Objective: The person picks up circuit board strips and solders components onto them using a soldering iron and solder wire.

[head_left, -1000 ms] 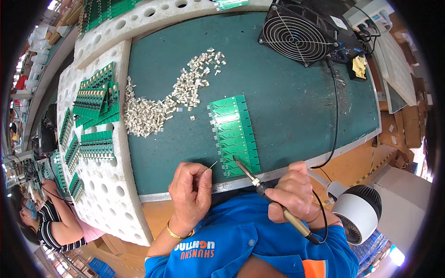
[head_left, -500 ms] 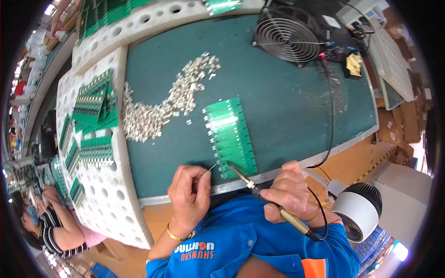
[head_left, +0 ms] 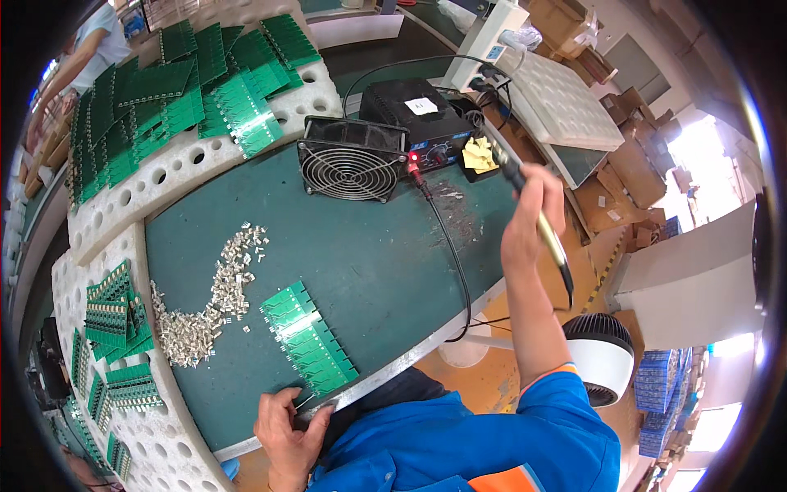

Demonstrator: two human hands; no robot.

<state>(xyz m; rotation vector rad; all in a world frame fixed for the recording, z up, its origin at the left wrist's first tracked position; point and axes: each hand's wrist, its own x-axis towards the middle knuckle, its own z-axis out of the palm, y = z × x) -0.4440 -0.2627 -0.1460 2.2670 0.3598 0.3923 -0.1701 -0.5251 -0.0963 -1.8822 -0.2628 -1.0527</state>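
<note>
My right hand [head_left: 534,215] is wrapped around a soldering iron [head_left: 551,238], raised off the right side of the bench. Its tip points up and away, near a small black holder with crumpled yellow sponge [head_left: 479,154]; whether they touch I cannot tell. At the bench's front edge, my left hand [head_left: 288,433] pinches a thin solder wire [head_left: 306,402] between thumb and fingers. Just beyond those fingers a green circuit board panel [head_left: 307,338] lies flat on the dark green mat. Small white connectors [head_left: 193,332] are heaped to the left of the panel.
A round-grilled black fan [head_left: 351,170] stands before a black soldering station [head_left: 410,111], whose cable [head_left: 451,254] loops over the mat. White foam racks [head_left: 176,168] with many green boards [head_left: 197,90] border the left and back. A white desk fan [head_left: 597,361] is at lower right.
The soldering iron in my right hand has lifted from the panel and moved up and right, toward the yellow sponge. My left hand stays by the panel's near end. The view has shifted.
</note>
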